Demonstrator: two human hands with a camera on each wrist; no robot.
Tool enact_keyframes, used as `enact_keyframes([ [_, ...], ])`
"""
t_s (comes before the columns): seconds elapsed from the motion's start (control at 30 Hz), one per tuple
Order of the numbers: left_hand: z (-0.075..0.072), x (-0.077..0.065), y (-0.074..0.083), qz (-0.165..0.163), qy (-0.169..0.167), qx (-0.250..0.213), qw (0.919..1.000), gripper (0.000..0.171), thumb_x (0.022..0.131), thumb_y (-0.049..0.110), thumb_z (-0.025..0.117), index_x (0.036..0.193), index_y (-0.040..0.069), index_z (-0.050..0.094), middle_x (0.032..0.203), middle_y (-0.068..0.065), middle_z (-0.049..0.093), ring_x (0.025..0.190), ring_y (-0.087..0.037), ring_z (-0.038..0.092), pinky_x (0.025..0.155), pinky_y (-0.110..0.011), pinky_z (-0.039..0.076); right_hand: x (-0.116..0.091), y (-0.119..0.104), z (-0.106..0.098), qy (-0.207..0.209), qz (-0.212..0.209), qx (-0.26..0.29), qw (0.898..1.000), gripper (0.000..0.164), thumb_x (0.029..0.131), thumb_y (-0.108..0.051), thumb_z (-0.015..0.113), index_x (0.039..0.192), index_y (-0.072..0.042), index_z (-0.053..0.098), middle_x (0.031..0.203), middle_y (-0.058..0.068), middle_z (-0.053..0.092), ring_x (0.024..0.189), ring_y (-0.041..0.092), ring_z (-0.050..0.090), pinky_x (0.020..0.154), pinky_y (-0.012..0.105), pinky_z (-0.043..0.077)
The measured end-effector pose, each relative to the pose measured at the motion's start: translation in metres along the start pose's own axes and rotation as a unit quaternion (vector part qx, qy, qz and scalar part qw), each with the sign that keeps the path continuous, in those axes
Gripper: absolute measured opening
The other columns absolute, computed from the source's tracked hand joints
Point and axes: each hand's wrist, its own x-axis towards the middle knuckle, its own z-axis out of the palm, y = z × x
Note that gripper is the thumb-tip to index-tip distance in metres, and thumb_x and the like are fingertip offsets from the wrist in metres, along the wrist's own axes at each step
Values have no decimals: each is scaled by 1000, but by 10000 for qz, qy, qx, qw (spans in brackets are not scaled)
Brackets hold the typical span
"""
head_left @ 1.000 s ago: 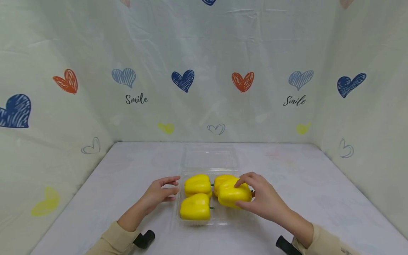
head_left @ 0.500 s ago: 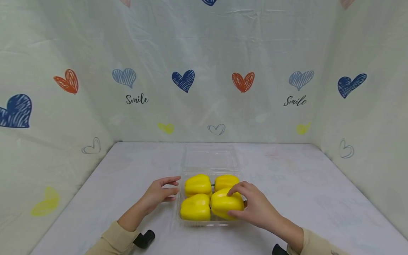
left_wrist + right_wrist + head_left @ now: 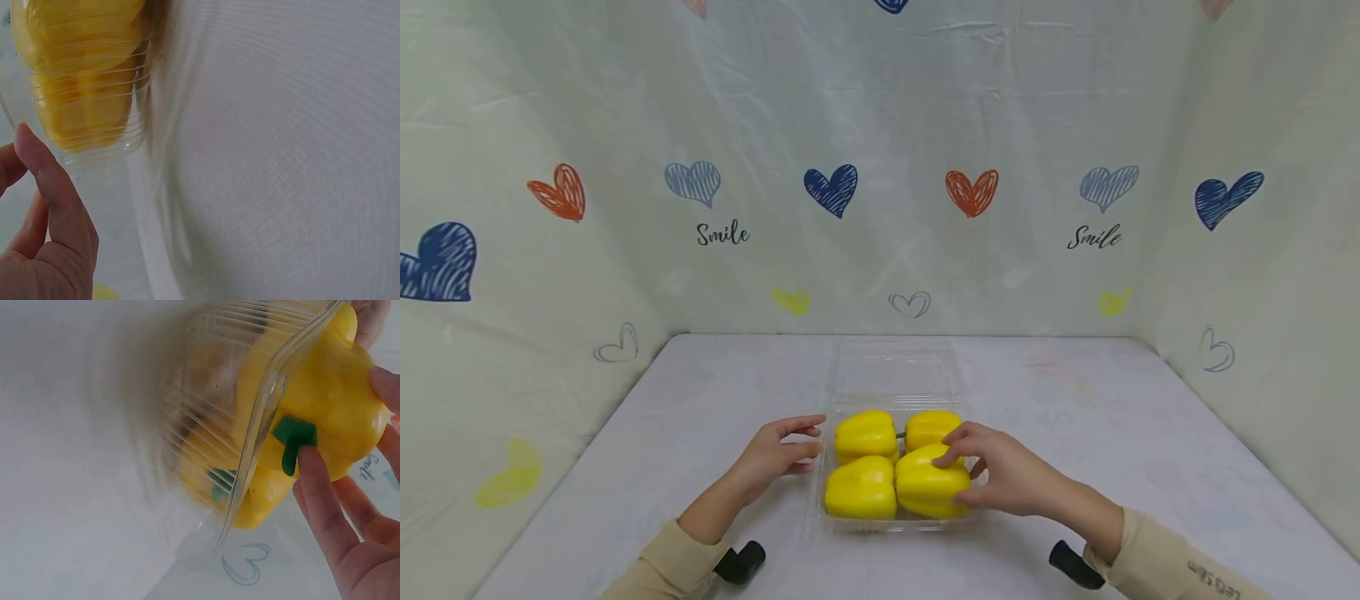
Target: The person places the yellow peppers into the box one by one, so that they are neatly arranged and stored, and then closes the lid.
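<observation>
Yellow bell peppers sit in a clear plastic clamshell container (image 3: pixel 917 525) in the head view: a back-left pepper (image 3: pixel 865 435), a back-right pepper (image 3: pixel 928 427), a front-left pepper (image 3: pixel 861 488) and a front-right pepper (image 3: pixel 928 483). My right hand (image 3: pixel 1011 471) has curled fingers over the front-right pepper. In the right wrist view, a digit touches this pepper by its green stem (image 3: pixel 292 440), and another fingertip lies on its far side. At the container's left side, my left hand (image 3: pixel 771 454) holds nothing, its fingers loosely extended; whether they touch the plastic is unclear.
The container's transparent lid (image 3: pixel 891 371) lies folded back behind the peppers. A white tabletop (image 3: pixel 715 392) surrounds the container. Pale curtains (image 3: pixel 895 108) printed with hearts stand behind and at both sides. Black wrist devices (image 3: pixel 741 562) show below both sleeves.
My right hand brought the front-right pepper left and toward me, down into the container's front-right space. Since then the thumb has shifted right on it. My left hand stayed put.
</observation>
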Motion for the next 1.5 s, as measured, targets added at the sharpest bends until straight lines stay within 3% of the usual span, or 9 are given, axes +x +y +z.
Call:
enact_keyframes([
  [0.3,-1,-1,1,-36,50,22,10000,45,84,8,69,127,5,57,111,-11,52,79,-19,58,71,-31,55,3,-5,4,-29,119,-347,9993,33,65,-8,84,96,-12,72,103,1,52,92,23,58,73,24,53],
  [0.6,-3,-1,2,55,-72,51,9999,47,85,10,68,129,3,55,113,-12,52,80,-19,57,71,-31,55,8,7,6,-178,409,-321,9985,32,63,-8,85,92,-11,73,87,-6,54,82,17,57,72,30,54],
  [0.7,-4,-1,2,77,-83,56,9999,47,85,10,68,129,4,54,113,-12,51,81,-19,57,71,-30,55,10,10,5,-229,337,-271,9988,32,64,-9,84,94,-12,72,88,-6,54,82,19,56,73,32,54],
  [0.9,-3,0,0,32,-13,16,10000,45,84,9,69,127,5,56,110,-11,53,80,-19,58,71,-32,55,3,26,0,-382,-29,392,9985,33,74,-16,79,105,-16,69,107,-2,54,102,21,54,84,33,51],
  [1.1,2,0,-1,42,-61,49,10000,42,84,8,69,124,5,59,106,-9,54,79,-19,57,70,-33,56,-3,39,-6,-35,-353,853,9957,33,78,-21,76,107,-12,65,107,1,59,98,23,56,82,37,52],
  [1.5,1,2,3,89,-24,116,9999,48,84,8,69,129,6,54,111,-12,54,81,-21,60,68,-36,56,4,53,-21,399,-189,248,9987,32,80,-20,74,108,-6,64,105,8,62,93,24,58,80,41,52],
])
